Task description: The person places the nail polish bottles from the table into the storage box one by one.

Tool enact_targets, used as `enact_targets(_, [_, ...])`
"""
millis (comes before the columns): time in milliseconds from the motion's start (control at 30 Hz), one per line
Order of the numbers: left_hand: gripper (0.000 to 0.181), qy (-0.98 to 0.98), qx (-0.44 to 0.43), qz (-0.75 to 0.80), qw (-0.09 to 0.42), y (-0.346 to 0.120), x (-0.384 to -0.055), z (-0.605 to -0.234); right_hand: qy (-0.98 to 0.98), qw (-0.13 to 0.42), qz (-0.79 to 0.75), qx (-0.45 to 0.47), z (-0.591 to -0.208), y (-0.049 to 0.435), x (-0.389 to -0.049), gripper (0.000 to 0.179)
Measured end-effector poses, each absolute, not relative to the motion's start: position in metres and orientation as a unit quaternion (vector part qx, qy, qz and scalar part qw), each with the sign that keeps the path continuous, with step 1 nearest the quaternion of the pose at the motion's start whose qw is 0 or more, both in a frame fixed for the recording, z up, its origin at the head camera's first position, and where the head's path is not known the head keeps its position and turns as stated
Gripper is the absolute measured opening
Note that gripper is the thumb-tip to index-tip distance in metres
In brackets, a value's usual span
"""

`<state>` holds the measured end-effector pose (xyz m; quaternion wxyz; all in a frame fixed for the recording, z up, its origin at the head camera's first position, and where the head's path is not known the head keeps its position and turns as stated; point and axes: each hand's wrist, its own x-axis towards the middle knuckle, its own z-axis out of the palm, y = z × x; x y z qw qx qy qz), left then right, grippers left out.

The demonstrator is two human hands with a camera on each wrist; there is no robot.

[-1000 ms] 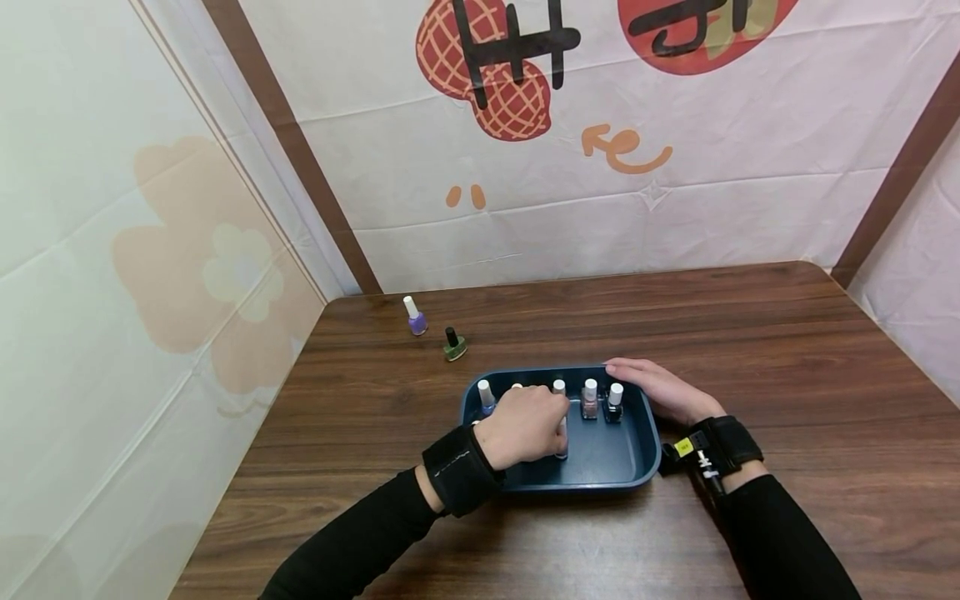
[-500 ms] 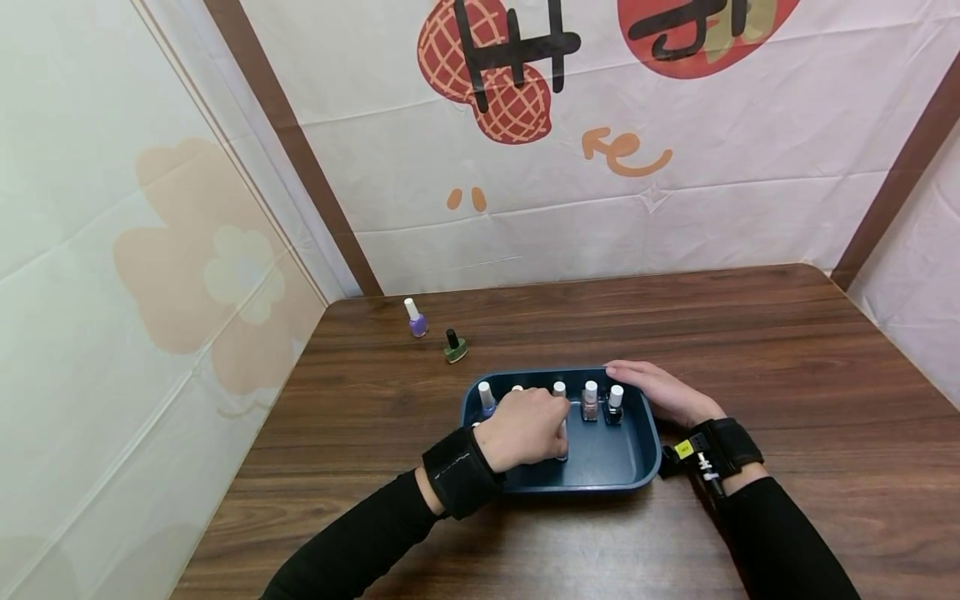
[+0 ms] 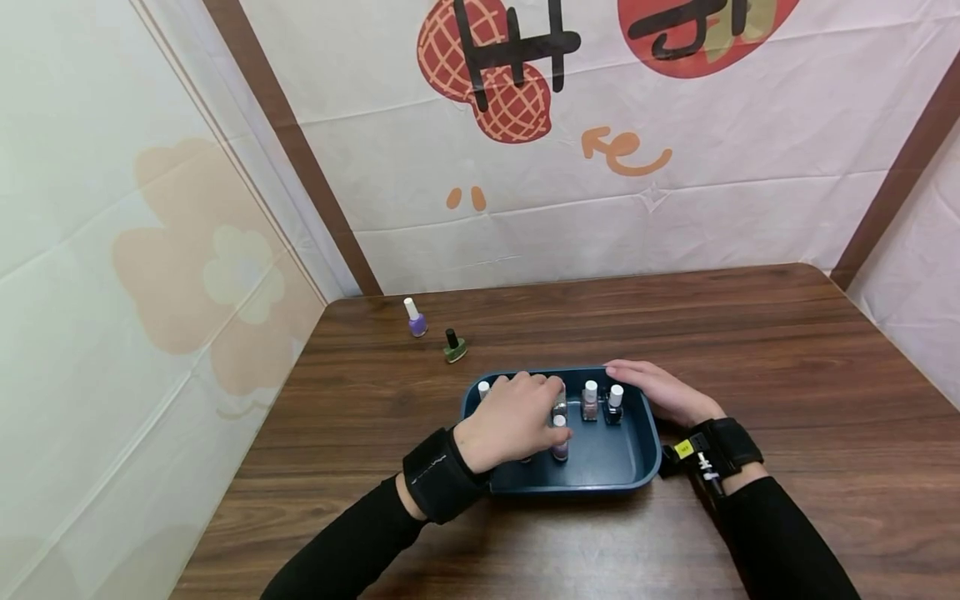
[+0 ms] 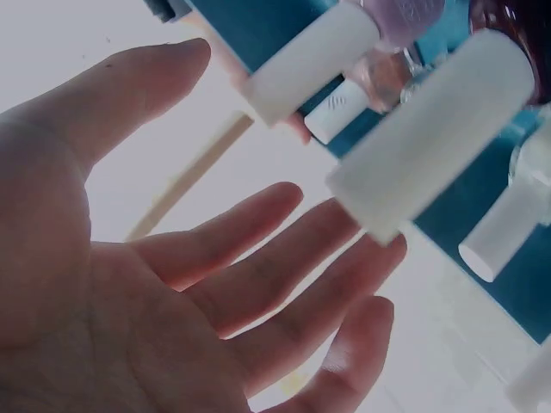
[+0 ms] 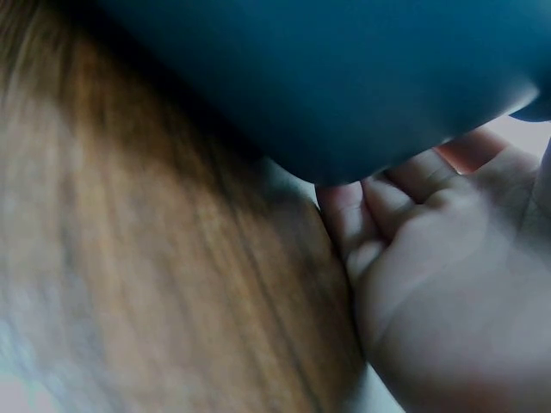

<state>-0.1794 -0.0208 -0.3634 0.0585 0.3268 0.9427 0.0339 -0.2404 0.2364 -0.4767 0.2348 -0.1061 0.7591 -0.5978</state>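
Note:
A dark blue tray [image 3: 600,473] holds several nail polish bottles with white caps. My left hand [image 3: 512,421] is over its left half, fingers spread, with nothing in its grasp. Beside the thumb, a lilac nail polish bottle [image 3: 560,448] stands upright. In the left wrist view, the palm and loosely bent fingers [image 4: 258,267] are apart from the lilac bottle [image 4: 409,15] and a dark red one [image 4: 516,21]. My right hand [image 3: 670,393] rests against the tray's far right corner. Its fingers touch the outer wall [image 5: 344,103] in the right wrist view. My left hand hides several bottles.
A pinkish bottle [image 3: 590,407] and a near-black bottle [image 3: 614,410] stand at the tray's back right. Outside, on the wooden table [image 3: 712,325], are a purple bottle [image 3: 417,323] and a green one with a black cap [image 3: 454,348]. A printed cloth wall [image 3: 570,233] closes the back.
My left hand has let go of the lilac bottle; its fingers have spread and it has drawn slightly left. The right hand and the tray have not moved.

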Motion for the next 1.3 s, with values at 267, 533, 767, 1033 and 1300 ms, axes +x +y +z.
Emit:
enact_targets(267, [0.048, 0.945, 0.313, 0.094, 0.036, -0.038, -0.183, -0.355, 0.757, 0.237, -0.598, -0.114, -0.478, 0.237, -0.241, 0.065])
enact_targets(533, [0.028, 0.944, 0.263, 0.197, -0.027, -0.071, -0.205, -0.347, 0.750, 0.233, -0.608, -0.115, -0.478, 0.237, -0.242, 0.065])
enact_targets(767, [0.017, 0.934, 0.205, 0.271, -0.105, -0.104, -0.235, -0.347, 0.748, 0.234, -0.609, -0.117, -0.478, 0.238, -0.241, 0.065])
enact_targets(1033, [0.022, 0.939, 0.150, 0.290, -0.110, -0.119, -0.253, -0.357, 0.755, 0.232, -0.603, -0.112, -0.478, 0.238, -0.242, 0.063])
enact_targets(1300, [0.027, 0.943, 0.115, 0.298, -0.094, -0.126, -0.265, -0.369, 0.758, 0.232, -0.599, -0.111, -0.479, 0.238, -0.241, 0.062])
